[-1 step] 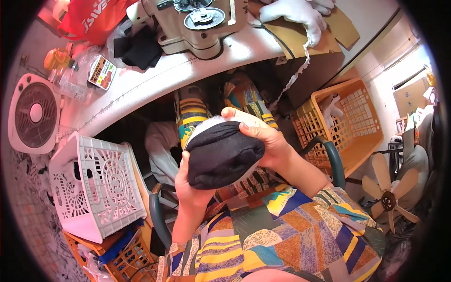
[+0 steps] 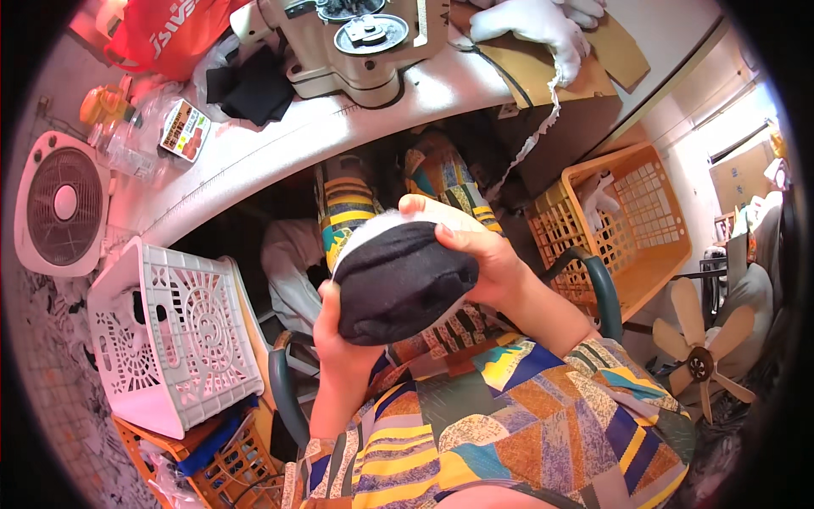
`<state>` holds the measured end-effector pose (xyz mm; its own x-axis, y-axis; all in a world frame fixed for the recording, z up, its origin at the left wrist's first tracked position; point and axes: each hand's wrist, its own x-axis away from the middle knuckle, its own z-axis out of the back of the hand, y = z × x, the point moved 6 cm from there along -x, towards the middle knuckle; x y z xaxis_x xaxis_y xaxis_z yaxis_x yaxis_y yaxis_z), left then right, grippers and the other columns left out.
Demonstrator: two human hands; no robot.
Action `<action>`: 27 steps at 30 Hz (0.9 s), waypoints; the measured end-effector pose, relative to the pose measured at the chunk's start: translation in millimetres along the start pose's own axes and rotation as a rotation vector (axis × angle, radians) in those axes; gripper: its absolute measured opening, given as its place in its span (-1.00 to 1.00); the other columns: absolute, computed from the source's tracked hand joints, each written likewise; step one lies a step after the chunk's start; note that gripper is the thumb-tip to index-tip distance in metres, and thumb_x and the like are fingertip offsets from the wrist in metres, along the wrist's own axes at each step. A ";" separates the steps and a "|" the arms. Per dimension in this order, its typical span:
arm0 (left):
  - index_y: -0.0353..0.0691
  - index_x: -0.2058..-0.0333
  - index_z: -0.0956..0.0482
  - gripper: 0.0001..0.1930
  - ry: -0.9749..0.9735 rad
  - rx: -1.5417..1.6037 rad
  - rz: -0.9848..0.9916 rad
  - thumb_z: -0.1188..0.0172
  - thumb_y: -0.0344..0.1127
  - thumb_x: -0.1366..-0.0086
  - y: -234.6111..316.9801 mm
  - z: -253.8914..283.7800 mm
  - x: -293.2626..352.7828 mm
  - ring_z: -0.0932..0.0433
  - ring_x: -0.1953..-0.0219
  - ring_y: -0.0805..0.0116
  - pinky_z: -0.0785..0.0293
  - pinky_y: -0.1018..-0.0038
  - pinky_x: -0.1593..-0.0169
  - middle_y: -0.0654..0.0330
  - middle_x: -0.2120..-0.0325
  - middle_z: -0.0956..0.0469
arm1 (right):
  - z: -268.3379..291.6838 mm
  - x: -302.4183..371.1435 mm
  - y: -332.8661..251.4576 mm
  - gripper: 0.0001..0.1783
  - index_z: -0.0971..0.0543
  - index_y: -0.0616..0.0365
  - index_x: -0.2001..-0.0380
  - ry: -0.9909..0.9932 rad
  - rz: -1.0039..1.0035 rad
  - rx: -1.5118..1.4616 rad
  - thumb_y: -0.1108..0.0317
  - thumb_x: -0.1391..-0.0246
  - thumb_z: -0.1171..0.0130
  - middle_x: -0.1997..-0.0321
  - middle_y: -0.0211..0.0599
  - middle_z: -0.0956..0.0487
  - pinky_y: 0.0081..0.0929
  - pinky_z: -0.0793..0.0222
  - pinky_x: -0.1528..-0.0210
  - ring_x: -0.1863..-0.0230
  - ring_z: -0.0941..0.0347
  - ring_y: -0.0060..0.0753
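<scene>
Over my lap I hold a rounded black cloth piece [image 2: 407, 284], puffed out and creased, with fluffy white material [image 2: 381, 225] showing along its far edge. My left hand [image 2: 341, 327] grips its left side, thumb up along the edge and the other fingers hidden beneath. On the right side my right hand [image 2: 475, 250] clasps it, thumb on the black cloth and the index finger over the white far edge. What lies under the piece is hidden.
Ahead stands a sewing machine [image 2: 360, 72] on a white table [image 2: 237, 157], beside black cloth [image 2: 250, 85] and white stuffed pieces [image 2: 530, 30]. A white crate [image 2: 174, 339] and box fan [image 2: 64, 204] are left. An orange basket [image 2: 653, 246] and a bladed fan [image 2: 702, 363] are right.
Both hands keep their hold. The black cloth has dipped slightly toward me at its far edge, so a little more of the white material shows.
</scene>
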<state>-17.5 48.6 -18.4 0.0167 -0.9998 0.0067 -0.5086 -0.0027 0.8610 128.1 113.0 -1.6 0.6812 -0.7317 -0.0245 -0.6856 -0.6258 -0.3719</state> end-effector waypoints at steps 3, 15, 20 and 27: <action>-0.37 0.06 -0.45 -0.50 -0.052 -0.295 -0.106 -0.38 -0.51 0.02 26.1 -7.3 -4.4 -0.52 0.04 0.31 -0.39 0.38 -0.10 0.07 0.12 -0.53 | -10.3 3.3 -11.1 -0.27 -0.26 0.12 -0.14 -0.093 0.106 0.308 0.43 0.10 -0.39 0.01 -0.20 -0.50 -0.46 -0.37 -0.10 -0.06 -0.45 -0.35; -0.10 0.31 -0.32 -0.65 0.369 -1.492 -1.233 -0.33 -0.23 -0.03 48.7 -55.6 10.3 -0.37 0.11 0.08 -0.24 0.14 0.02 0.11 0.21 -0.38 | -73.5 12.9 -10.6 -0.56 -0.61 0.09 0.15 0.109 1.391 2.090 0.46 0.25 -0.29 0.25 -0.25 -0.48 -0.30 -0.45 0.06 0.11 -0.44 -0.22; -0.11 0.30 -0.33 -0.71 0.269 -1.429 -1.148 -0.26 -0.26 -0.06 41.6 -60.0 7.6 -0.43 0.19 0.08 -0.22 0.07 -0.05 0.13 0.30 -0.36 | -73.4 -0.5 -18.4 -0.60 -0.60 0.10 0.13 -0.049 1.280 2.138 0.40 0.16 -0.22 0.28 -0.29 -0.49 -0.28 -0.45 0.04 0.14 -0.49 -0.24; -0.16 0.33 -0.31 -0.64 0.267 -1.361 -1.036 -0.30 -0.25 0.03 37.8 -45.5 12.8 -0.39 0.34 0.07 -0.24 0.09 0.11 0.11 0.41 -0.35 | -69.3 3.7 -11.5 -0.58 -0.60 0.17 0.16 -0.118 1.200 2.156 0.41 0.21 -0.23 0.43 -0.37 -0.47 -0.37 -0.41 0.24 0.37 -0.47 -0.31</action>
<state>2.6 36.5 37.4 0.0429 -0.5620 -0.8260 0.8350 -0.4338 0.3385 120.7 98.8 66.9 0.4372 -0.3516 -0.8278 0.4065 0.8983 -0.1668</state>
